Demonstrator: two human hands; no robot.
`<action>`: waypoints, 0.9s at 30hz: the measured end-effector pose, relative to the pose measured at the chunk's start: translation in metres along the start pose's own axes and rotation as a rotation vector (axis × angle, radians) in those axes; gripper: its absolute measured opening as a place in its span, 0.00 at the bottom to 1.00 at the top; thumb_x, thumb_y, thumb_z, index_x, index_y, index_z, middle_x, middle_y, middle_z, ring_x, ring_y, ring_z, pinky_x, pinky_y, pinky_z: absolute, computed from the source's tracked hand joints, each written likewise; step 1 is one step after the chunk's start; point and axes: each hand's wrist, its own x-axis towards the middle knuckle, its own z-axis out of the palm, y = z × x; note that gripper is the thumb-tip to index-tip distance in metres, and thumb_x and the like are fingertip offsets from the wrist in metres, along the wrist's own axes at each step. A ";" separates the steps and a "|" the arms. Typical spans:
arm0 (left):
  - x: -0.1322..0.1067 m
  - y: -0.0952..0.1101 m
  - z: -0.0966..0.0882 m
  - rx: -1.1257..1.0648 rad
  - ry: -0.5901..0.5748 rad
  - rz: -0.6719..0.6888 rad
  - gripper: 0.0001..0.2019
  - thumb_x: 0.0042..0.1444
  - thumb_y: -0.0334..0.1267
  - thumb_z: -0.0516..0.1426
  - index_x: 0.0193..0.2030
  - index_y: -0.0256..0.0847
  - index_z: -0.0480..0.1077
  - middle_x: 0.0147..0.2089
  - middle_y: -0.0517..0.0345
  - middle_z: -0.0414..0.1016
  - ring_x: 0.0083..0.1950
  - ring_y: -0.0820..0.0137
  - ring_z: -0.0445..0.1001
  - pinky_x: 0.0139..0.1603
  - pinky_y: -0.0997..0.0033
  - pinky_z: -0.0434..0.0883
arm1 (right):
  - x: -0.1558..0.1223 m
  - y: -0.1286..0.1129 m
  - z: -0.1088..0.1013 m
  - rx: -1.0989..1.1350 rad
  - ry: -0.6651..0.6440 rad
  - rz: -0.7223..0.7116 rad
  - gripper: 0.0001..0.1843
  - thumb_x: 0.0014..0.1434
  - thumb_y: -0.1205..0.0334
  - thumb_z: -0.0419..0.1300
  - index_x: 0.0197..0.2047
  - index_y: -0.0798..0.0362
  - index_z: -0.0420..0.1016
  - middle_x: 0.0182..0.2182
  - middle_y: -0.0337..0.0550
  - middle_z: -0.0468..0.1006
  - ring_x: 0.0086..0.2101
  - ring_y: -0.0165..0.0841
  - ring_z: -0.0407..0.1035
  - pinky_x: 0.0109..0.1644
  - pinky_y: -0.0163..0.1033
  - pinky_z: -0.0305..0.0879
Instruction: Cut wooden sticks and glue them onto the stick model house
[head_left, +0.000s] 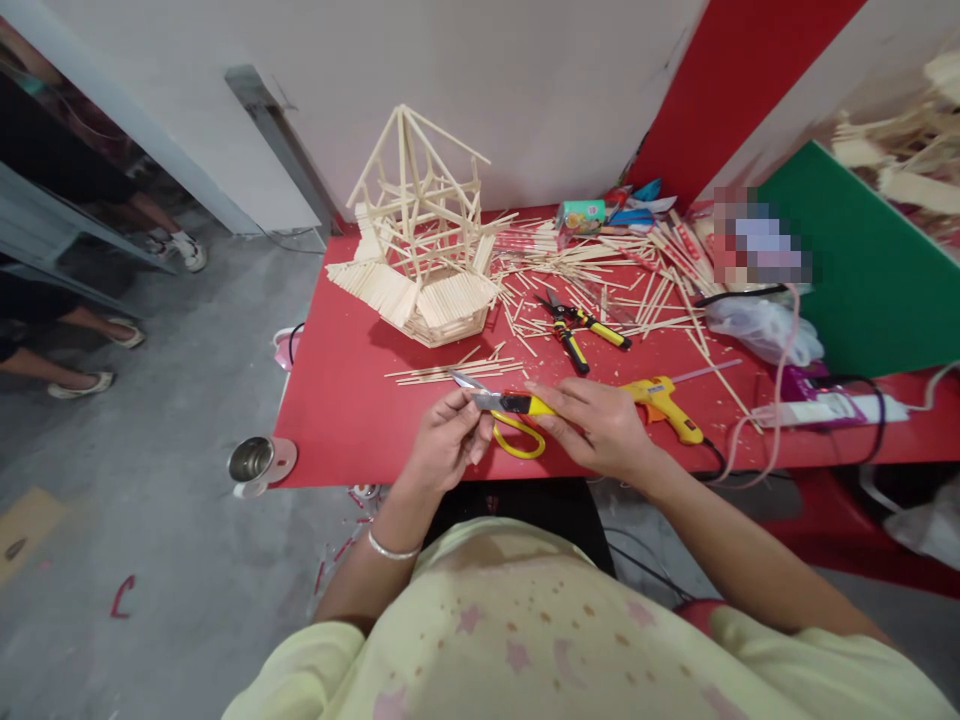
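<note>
Yellow-handled scissors (510, 412) are held over the near edge of the red table (337, 420), blades pointing left. My right hand (592, 425) is closed round the handles. My left hand (448, 440) pinches the blades near the pivot; whether a stick is between its fingers I cannot tell. Just beyond the scissors lies a small bundle of thin wooden sticks (450, 368). A stick-built house model (420, 235) stands at the table's far left.
A yellow glue gun (667, 400) lies right of my right hand, with yellow-handled cutters (581, 330) behind it. Several loose sticks (600, 270) cover the far table. A power strip (825, 410), cables and a plastic bag (761, 328) sit at right. A metal cup (251, 462) stands on the floor; other people's feet at left.
</note>
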 end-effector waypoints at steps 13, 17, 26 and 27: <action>-0.001 -0.001 0.003 -0.026 -0.035 -0.028 0.16 0.53 0.44 0.69 0.35 0.38 0.69 0.23 0.63 0.72 0.13 0.82 0.59 0.15 0.82 0.54 | -0.003 0.001 -0.004 0.032 0.009 0.014 0.22 0.69 0.56 0.59 0.63 0.49 0.74 0.35 0.44 0.78 0.33 0.32 0.71 0.36 0.35 0.64; 0.000 -0.002 0.002 -0.022 -0.037 -0.052 0.15 0.53 0.43 0.69 0.36 0.38 0.70 0.22 0.63 0.72 0.13 0.82 0.58 0.14 0.81 0.52 | -0.001 -0.006 -0.001 0.017 0.021 0.015 0.22 0.69 0.57 0.58 0.64 0.49 0.73 0.33 0.42 0.77 0.32 0.31 0.70 0.36 0.36 0.63; -0.037 0.017 -0.003 -0.043 -0.121 -0.026 0.13 0.58 0.45 0.67 0.32 0.39 0.72 0.18 0.64 0.67 0.11 0.82 0.55 0.13 0.81 0.52 | -0.006 0.076 -0.011 -0.332 0.125 0.557 0.28 0.72 0.44 0.47 0.61 0.49 0.77 0.44 0.51 0.83 0.40 0.39 0.75 0.40 0.40 0.65; -0.034 0.017 -0.003 -0.031 -0.050 -0.014 0.12 0.58 0.43 0.67 0.33 0.39 0.73 0.19 0.64 0.68 0.12 0.83 0.55 0.14 0.81 0.53 | -0.002 0.083 -0.010 -0.350 0.113 0.601 0.28 0.73 0.44 0.45 0.63 0.49 0.75 0.46 0.51 0.82 0.42 0.41 0.75 0.42 0.41 0.65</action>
